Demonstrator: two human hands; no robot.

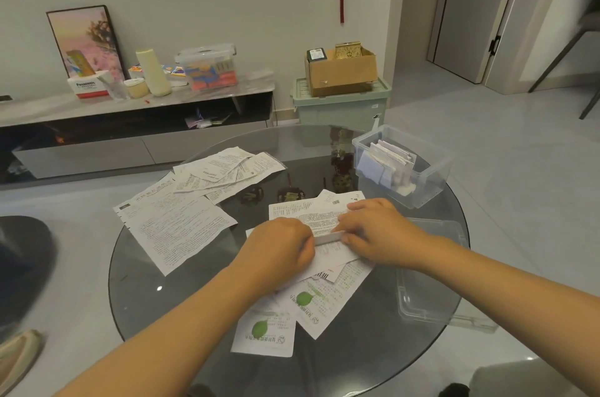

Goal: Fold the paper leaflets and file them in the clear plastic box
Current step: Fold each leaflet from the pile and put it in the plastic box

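Both hands folded a leaflet (319, 218) on the glass table (181, 296).
L hand (279, 247) & R hand (376, 231) pinched the creased edge; thin, floppy paper, best held at the fold. Clear box (431, 182) sat nearby.

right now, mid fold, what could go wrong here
1. Both hands, left and right, fold one leaflet on top of other loose sheets; a sheet underneath could shift or get creased into the fold.
2. The glass table looks slick, so the fold may slide and come out crooked.
3. The box stands near the table's far right edge; a careless push while filing could nudge it off.
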